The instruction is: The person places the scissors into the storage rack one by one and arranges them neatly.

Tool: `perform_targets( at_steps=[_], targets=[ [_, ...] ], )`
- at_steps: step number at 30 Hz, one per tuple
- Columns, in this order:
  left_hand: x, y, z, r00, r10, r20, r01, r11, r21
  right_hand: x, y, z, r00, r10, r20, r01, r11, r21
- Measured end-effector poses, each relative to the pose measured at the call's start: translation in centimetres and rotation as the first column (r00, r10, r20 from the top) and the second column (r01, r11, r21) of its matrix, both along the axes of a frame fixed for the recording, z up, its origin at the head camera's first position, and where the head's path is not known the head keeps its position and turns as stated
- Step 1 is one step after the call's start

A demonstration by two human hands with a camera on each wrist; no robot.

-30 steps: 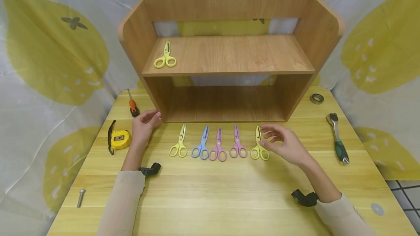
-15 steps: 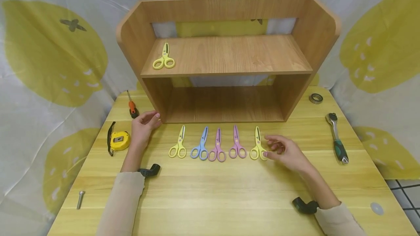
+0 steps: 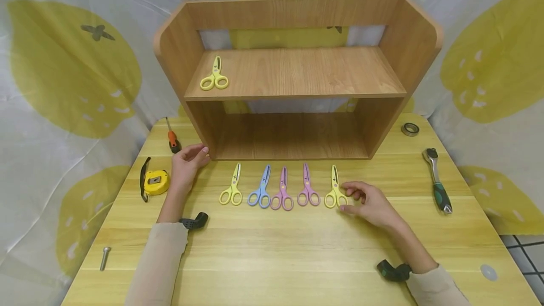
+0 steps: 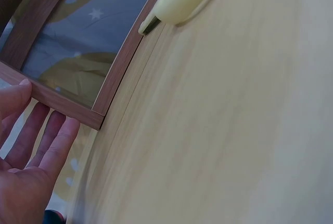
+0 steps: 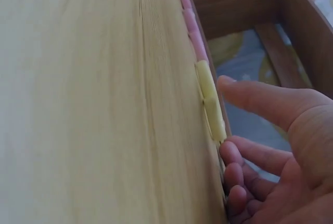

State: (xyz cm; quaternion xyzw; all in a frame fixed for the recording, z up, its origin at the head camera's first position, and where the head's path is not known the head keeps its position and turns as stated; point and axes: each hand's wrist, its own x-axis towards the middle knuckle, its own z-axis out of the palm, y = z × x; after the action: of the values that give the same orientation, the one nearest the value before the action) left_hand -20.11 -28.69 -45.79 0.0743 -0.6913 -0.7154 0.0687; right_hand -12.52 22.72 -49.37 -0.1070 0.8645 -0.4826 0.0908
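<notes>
We see the wooden shelf unit [image 3: 297,79] standing at the back of the worktop [image 3: 272,249], one yellow scissors [image 3: 214,75] lying on its upper shelf. Our left hand [image 3: 187,164] rests at the unit's lower left corner, fingers relaxed and holding nothing. In front lie five scissors in a row. Our right hand [image 3: 367,199] sits just beside the rightmost yellow pair [image 3: 335,189], fingertips loosely bent at its handle loops, not closed around them. A ratchet wrench [image 3: 437,181] and tape measure [image 3: 154,181] lie aside.
</notes>
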Motion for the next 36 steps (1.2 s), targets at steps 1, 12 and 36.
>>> perform_targets(
  at_steps=[1,12,36],
  targets=[
    [0.0,0.0,0.0,1.000,0.000,0.000,0.000,1.000,-0.002,0.0,0.0,-0.1,1.000,-0.001,-0.003,0.001,1.000,0.006],
    [-0.1,0.0,-0.1,1.000,-0.004,0.000,0.004,1.000,-0.003,0.4,-0.4,-0.3,0.996,-0.024,-0.082,0.034,0.992,0.122],
    [0.2,-0.1,0.0,1.000,0.003,-0.010,-0.003,0.999,-0.041,0.3,-0.9,1.3,0.981,-0.083,0.174,0.107,0.985,-0.137]
  ],
)
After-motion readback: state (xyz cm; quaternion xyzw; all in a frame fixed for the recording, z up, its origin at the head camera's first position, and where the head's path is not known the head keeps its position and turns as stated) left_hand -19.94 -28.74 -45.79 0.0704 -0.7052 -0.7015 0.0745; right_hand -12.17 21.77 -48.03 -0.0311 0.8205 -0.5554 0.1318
